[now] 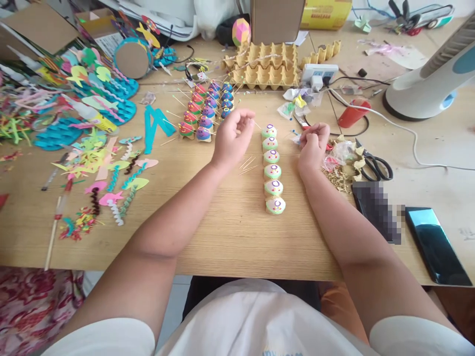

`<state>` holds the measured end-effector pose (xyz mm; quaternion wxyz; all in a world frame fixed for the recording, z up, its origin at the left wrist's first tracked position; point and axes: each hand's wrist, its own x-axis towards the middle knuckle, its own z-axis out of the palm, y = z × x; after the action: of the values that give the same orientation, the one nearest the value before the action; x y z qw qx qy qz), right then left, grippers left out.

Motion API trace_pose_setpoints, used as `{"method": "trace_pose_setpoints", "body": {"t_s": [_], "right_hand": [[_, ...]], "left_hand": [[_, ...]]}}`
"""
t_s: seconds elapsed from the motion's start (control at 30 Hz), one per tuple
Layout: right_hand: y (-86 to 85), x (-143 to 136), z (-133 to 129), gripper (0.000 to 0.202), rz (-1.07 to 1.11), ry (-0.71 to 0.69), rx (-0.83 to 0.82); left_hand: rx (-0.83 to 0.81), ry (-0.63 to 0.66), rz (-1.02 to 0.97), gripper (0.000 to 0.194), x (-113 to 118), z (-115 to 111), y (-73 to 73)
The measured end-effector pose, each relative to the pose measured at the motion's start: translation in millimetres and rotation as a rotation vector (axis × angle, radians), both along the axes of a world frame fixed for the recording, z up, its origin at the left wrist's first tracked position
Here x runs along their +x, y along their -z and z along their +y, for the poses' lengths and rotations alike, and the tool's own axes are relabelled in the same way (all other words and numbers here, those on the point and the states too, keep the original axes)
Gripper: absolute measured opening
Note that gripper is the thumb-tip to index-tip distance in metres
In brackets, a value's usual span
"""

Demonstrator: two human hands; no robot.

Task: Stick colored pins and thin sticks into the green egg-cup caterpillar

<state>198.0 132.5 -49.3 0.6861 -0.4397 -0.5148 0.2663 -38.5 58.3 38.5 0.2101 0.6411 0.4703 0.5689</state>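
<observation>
A row of white and green painted egg-carton cups point(272, 171), with purple rings and small red dots, runs toward me across the table. My left hand point(237, 134) is closed left of the row's far end, pinching a thin toothpick that points toward the farthest cup. My right hand point(313, 144) is closed just right of the row; what its fingers hold, if anything, I cannot make out. Several loose toothpicks point(248, 165) lie left of the row. Beyond my left hand stand red painted cups point(191, 116) and blue-purple cups point(206, 112) stuck with sticks.
Black-handled scissors point(376, 165), wood shavings point(336, 180) and a dark phone point(438, 244) lie on the right. At the back are unpainted egg cartons point(265, 74) and a power strip point(319, 73). Colourful paper fish and craft pieces point(87, 160) cover the left side.
</observation>
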Motion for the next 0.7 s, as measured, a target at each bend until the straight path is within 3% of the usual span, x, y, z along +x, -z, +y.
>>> {"method": "trace_pose_setpoints", "body": {"t_s": [0.07,0.13,0.27,0.4,0.5,0.6,0.7], "right_hand": [[0.3,1,1,0.015,-0.001,-0.001,-0.007],[-2.7,1,-1,0.015,0.0,0.006,-0.019],[-27.4,-3,-12,0.012,0.071,0.029,-0.027],[-71.9,-9,-27,0.005,0.254,-0.038,-0.094],[-100.3,-10,-39,0.014,0.476,-0.159,-0.303],[-114.0,-7,-58,0.026,0.633,-0.277,-0.514],[-114.8,-5,-81,0.035,0.674,-0.358,-0.569]], "left_hand": [[-0.169,-0.058,0.283,0.009,-20,-7,2.9],[-0.326,-0.15,0.468,0.012,-36,-17,9.6],[-0.45,-0.243,0.657,0.016,-39,-29,22.4],[-0.521,-0.249,0.75,0.009,-23,-23,25.0],[-0.572,-0.262,0.802,0.013,-21,-18,24.0],[-0.546,-0.26,0.736,0.011,-24,-22,22.9],[-0.448,-0.219,0.486,0.009,-22,-29,21.3]]}}
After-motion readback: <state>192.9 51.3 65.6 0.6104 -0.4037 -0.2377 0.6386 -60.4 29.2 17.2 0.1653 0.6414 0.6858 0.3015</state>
